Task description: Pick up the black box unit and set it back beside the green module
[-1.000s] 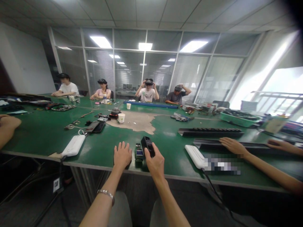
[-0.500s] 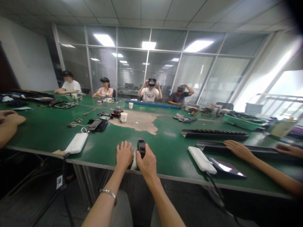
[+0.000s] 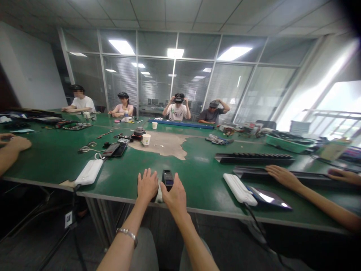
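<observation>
My left hand (image 3: 147, 184) lies palm down near the front edge of the green table (image 3: 197, 188), its fingers spread. A dark edge shows beneath it, mostly hidden, and I cannot tell what it belongs to. Just to its right is a small black handheld device (image 3: 167, 177) with a little screen, resting on the tabletop. My right hand (image 3: 175, 194) is beside that device, thumb and fingers apart and loosely around its near end. Whether the fingers still touch it is hard to see.
Left of my hands lies a white power bank (image 3: 89, 172) with a cable; another white power bank (image 3: 239, 189) lies right, beside a phone (image 3: 269, 197). Black rails (image 3: 254, 159) are further right, near another person's hand (image 3: 282, 175). A paper cup (image 3: 146, 140) stands ahead. Several people sit opposite.
My right hand has loosened from the black device, which was held tilted up and now rests lower on the table. My left hand stays almost in place. The view has shifted slightly.
</observation>
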{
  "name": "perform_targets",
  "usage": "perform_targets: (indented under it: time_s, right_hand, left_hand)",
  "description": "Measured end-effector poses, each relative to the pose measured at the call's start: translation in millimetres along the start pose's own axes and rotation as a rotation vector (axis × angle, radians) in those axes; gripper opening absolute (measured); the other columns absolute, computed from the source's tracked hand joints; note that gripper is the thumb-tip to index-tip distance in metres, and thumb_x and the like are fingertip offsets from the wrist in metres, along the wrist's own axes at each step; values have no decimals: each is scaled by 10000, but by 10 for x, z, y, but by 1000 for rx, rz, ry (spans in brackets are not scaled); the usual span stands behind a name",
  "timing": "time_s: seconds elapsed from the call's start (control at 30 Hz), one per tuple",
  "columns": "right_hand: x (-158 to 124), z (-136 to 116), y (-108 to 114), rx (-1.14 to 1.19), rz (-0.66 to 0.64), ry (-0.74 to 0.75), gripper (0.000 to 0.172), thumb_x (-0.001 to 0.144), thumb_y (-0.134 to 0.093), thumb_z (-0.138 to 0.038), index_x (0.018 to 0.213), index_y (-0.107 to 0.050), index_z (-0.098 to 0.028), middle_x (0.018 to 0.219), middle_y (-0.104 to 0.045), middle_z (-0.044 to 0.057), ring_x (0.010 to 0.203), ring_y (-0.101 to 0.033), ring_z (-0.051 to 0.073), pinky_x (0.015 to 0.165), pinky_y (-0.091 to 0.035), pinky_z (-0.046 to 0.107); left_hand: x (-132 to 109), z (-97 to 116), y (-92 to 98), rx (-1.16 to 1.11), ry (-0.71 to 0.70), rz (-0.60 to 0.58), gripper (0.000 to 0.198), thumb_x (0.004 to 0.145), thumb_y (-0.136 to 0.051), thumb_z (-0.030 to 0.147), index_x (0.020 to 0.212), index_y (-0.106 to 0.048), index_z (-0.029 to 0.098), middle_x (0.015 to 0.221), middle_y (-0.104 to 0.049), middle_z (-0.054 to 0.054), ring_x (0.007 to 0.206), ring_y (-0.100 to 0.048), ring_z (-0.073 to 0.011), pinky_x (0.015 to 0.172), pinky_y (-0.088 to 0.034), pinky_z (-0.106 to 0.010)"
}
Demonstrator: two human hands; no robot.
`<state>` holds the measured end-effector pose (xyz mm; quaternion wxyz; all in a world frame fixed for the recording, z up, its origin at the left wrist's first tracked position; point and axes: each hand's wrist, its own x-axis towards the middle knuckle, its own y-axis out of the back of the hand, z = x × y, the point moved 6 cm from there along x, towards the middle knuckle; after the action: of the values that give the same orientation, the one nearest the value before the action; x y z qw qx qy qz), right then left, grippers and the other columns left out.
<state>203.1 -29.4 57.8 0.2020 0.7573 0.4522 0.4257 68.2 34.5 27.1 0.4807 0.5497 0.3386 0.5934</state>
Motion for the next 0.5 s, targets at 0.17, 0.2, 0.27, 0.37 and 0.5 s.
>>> perform_targets:
  time_s: [0.17, 0.2, 0.27, 0.37, 0.5]
  right_hand:
    - [-8, -42, 35, -36, -77, -105, 431, 874, -569, -399, 1217, -595, -139, 1024, -723, 153, 936, -701, 281, 792, -488, 336]
    - [-15, -54, 50, -48, -72, -112, 381, 875, -567, -395, 1175, -607, -165, 974, -729, 132, 890, -705, 270, 764, -482, 328]
    - [-23, -71, 77, -79, -53, -118, 338, 871, -571, -394, 1131, -611, -183, 935, -729, 120, 858, -704, 261, 743, -471, 323]
    - [-15, -68, 78, -99, -59, -142, 321, 863, -573, -402, 1092, -621, -182, 902, -727, 121, 840, -704, 271, 729, -468, 331]
    - [20, -65, 90, -55, -70, -169, 400, 873, -556, -447, 1140, -625, -157, 916, -730, 143, 846, -709, 282, 722, -470, 330]
  left_hand:
    - [3, 1, 7, -3, 4, -4, 446, 996, -320, 381, 1372, -543, 290, 1528, -441, -99, 1438, -341, -280, 1153, -253, -565]
    - [1, 2, 14, -3, 5, -6, 447, 996, -320, 382, 1371, -544, 289, 1527, -441, -101, 1438, -341, -280, 1153, -252, -565]
    - [-7, 6, 29, -5, 6, -11, 448, 995, -320, 381, 1371, -545, 286, 1525, -443, -104, 1438, -341, -282, 1153, -253, -565]
    - [-22, 17, 55, -11, 4, -7, 448, 995, -319, 376, 1370, -546, 283, 1524, -444, -107, 1436, -342, -286, 1152, -251, -568]
    - [-35, 25, 70, -8, 5, 3, 442, 995, -327, 372, 1371, -543, 287, 1529, -440, -98, 1437, -338, -283, 1152, -244, -567]
